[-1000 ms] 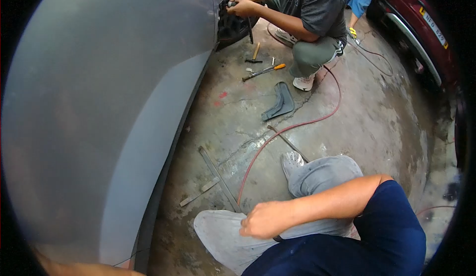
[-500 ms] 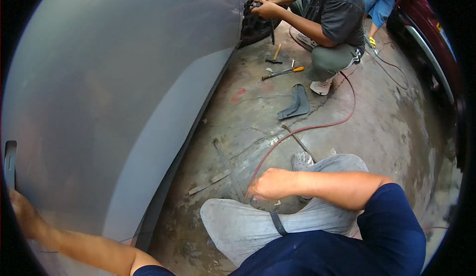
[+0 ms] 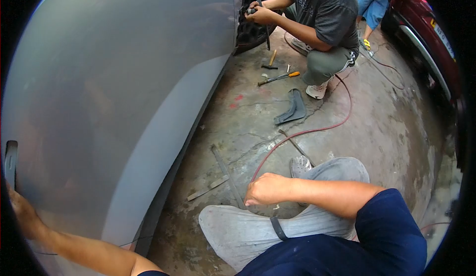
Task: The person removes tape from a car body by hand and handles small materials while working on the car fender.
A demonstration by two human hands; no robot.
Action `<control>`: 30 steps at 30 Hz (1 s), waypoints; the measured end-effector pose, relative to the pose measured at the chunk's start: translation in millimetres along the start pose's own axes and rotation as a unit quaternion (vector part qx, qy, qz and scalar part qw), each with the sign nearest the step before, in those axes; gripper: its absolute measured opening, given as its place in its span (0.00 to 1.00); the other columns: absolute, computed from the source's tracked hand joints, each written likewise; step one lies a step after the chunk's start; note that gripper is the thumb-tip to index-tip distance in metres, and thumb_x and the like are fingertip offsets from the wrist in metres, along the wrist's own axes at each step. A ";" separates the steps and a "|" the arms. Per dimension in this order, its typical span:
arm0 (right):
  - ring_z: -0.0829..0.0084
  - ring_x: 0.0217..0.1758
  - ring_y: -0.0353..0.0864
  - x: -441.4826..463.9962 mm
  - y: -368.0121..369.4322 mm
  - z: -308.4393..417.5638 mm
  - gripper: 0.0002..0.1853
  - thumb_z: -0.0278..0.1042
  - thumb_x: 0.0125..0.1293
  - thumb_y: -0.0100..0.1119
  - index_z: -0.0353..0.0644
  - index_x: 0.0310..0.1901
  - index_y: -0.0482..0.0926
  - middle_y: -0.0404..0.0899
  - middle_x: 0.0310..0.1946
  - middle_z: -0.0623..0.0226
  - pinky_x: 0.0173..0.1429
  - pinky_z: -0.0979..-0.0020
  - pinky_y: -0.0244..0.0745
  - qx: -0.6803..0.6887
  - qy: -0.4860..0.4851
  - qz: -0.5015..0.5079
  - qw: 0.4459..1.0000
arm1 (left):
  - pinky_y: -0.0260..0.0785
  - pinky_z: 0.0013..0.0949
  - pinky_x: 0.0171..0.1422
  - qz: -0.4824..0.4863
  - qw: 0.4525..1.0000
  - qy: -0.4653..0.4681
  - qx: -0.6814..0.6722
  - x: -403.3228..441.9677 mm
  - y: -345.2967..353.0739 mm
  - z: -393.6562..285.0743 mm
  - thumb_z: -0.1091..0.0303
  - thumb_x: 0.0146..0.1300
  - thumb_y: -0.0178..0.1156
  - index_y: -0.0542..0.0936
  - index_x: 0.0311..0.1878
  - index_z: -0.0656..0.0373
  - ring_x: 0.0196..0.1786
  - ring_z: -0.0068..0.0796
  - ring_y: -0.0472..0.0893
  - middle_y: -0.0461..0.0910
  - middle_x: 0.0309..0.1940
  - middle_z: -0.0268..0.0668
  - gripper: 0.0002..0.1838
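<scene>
A grey car door panel (image 3: 124, 78) fills the left side of the view. My left hand (image 3: 22, 214) is at the far left edge against this panel, just below the door handle (image 3: 11, 164); its fingers fade into the dark border. My right hand (image 3: 268, 189) is closed in a fist above my grey-trousered knee (image 3: 223, 226). Whatever that fist may hold is hidden. A red hose (image 3: 302, 131) curves over the floor and passes out of sight behind the fist. Two flat metal strips (image 3: 225, 169) lie crossed just beyond my knee.
A crouching person (image 3: 322, 33) works by the car wheel (image 3: 258, 18). Near them lie a hammer (image 3: 271, 60), an orange-handled tool (image 3: 280, 79) and a dark bent piece (image 3: 292, 108). A metal bar (image 3: 297, 147) lies by my shoe (image 3: 300, 167). A red car (image 3: 421, 28) stands at right.
The view has shifted slightly, and my right fist has turned a little and sits slightly lower. My left hand stays by the door handle.
</scene>
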State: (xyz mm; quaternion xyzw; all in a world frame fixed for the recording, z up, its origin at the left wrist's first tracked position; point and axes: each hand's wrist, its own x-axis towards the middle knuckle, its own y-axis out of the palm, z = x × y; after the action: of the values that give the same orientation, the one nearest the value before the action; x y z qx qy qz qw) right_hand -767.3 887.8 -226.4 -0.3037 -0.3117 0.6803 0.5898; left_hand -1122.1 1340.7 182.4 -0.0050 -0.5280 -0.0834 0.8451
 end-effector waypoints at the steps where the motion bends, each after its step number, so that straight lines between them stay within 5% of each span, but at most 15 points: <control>1: 0.50 0.43 0.88 -0.4 -2.2 -1.0 0.22 0.52 0.72 0.59 0.39 0.35 0.86 0.86 0.35 0.54 0.47 0.52 0.83 -0.001 0.005 -0.001 1.000 | 0.77 0.38 0.62 0.001 1.000 -0.004 -0.001 -0.3 -1.8 -1.0 0.42 0.78 0.51 0.78 0.68 0.60 0.59 0.40 0.85 0.83 0.61 0.47 0.31; 22: 0.49 0.41 0.88 0.1 4.1 -5.6 0.22 0.51 0.72 0.59 0.38 0.33 0.87 0.86 0.32 0.53 0.47 0.52 0.82 -0.003 -0.021 0.004 1.000 | 0.79 0.39 0.61 0.022 0.999 -0.022 -0.041 4.0 -18.5 -16.5 0.45 0.80 0.50 0.78 0.65 0.67 0.53 0.37 0.87 0.84 0.57 0.51 0.31; 30: 0.49 0.40 0.88 -1.8 8.3 -5.0 0.21 0.50 0.70 0.60 0.38 0.32 0.86 0.86 0.33 0.53 0.46 0.51 0.82 -0.007 -0.019 0.002 1.000 | 0.79 0.44 0.63 0.042 0.997 -0.021 -0.064 -7.0 12.7 21.5 0.39 0.77 0.51 0.80 0.64 0.66 0.55 0.46 0.87 0.84 0.57 0.53 0.35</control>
State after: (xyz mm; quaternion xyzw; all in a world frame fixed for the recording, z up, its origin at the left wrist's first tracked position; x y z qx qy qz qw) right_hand -768.3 885.4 -235.9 -0.2954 -0.3267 0.6846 0.5808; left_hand -1142.5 1356.3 186.6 -0.0830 -0.5389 -0.0816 0.8343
